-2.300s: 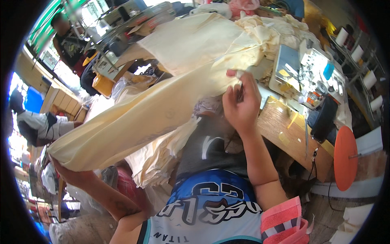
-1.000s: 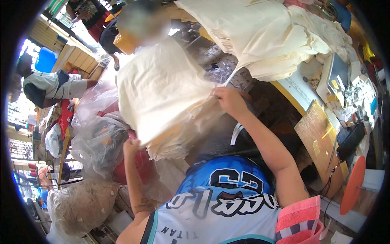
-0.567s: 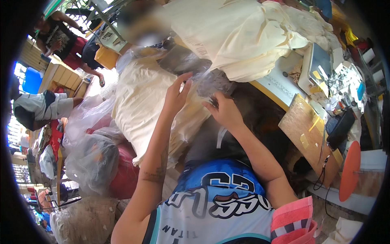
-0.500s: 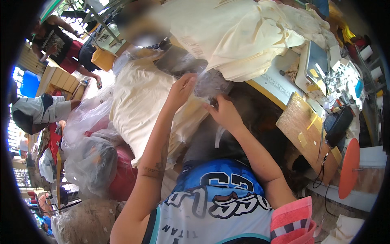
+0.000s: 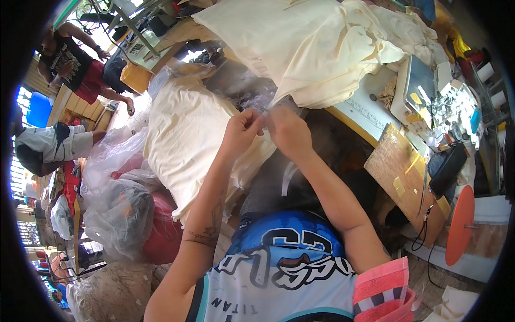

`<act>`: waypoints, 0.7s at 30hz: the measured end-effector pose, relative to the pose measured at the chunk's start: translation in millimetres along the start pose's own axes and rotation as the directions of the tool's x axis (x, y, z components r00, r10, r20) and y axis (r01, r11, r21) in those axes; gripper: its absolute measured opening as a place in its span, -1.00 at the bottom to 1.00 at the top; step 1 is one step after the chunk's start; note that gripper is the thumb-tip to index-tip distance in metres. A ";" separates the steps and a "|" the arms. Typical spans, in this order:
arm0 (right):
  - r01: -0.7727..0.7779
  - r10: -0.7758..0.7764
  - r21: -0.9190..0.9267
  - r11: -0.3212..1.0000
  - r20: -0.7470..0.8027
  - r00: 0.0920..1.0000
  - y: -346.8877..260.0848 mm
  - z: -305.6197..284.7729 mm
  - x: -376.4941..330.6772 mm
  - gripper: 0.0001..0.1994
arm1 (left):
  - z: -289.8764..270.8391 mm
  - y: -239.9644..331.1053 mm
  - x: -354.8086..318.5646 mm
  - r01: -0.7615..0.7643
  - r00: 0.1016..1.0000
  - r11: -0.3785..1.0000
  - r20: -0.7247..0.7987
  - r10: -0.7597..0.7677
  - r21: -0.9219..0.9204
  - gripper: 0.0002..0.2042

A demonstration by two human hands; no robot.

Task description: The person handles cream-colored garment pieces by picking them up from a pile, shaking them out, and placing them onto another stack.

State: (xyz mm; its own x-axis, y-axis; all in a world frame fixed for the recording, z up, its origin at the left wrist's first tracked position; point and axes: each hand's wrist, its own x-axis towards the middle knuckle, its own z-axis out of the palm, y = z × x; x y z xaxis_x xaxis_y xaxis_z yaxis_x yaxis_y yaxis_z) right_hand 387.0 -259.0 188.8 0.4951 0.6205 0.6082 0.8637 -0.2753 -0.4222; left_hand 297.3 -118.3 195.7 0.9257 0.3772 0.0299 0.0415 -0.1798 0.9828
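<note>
While both hands meet out in front of the chest, the left hand (image 5: pixel 240 129) and the right hand (image 5: pixel 289 131) pinch the same bit of clear plastic bag (image 5: pixel 252 96), fingertips pressed together on the thin film, knuckles almost touching. That plastic bunches up just above the grip, crinkled and see-through, dark stuff showing behind it. Directly left of the grip, and running down under the left forearm, sits a plump bundle of cream cloth (image 5: pixel 188 139), wrapped and rounded like a pillow, its edge close against the left wrist. Above and to the right of the grip, a big heap of cream fabric (image 5: pixel 316 48) spills over the surface (image 5: pixel 370 107), pale-topped with a yellow rim, well clear of the fingers. Further right of the grip lies a wooden board (image 5: pixel 402 177) with yellow tape scraps, and beyond it an orange disc (image 5: pixel 460 225) on a spindle. Down to the lower left of the grip, filled clear sacks (image 5: pixel 118 214) pile up, one over something red. Far up left, other people sit at work, well away from these hands.
</note>
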 end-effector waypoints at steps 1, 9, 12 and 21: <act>-0.006 0.006 -0.011 1.000 0.012 1.000 0.9 0.6 -0.9 -0.83 | 1.0 1.9 -0.2 -0.001 1.000 1.000 -0.007 0.001 -0.018 -0.86; -0.251 0.250 -0.009 0.968 -0.025 0.968 13.6 -16.7 -48.3 -0.87 | -4.7 -2.8 5.5 -0.089 0.994 0.948 -0.030 0.103 0.306 -0.84; -0.324 0.323 0.009 0.946 -0.087 0.942 14.8 -33.8 -79.8 -0.84 | 11.5 16.2 11.2 -0.296 0.908 0.783 -0.094 0.409 0.547 -0.56; -0.345 0.345 0.025 0.938 -0.095 0.934 5.5 -66.2 -90.5 -0.74 | 55.1 65.9 90.9 -0.535 0.591 0.395 -0.003 0.806 0.747 -0.65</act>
State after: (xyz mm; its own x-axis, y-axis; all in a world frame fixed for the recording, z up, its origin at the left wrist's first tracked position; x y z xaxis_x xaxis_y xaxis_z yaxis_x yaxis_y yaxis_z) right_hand 353.2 -365.3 176.0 0.7695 0.4147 0.4857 0.6375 -0.4538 -0.6226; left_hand 404.9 -146.0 253.1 0.5795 0.0810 0.8109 -0.1977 -0.9514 0.2363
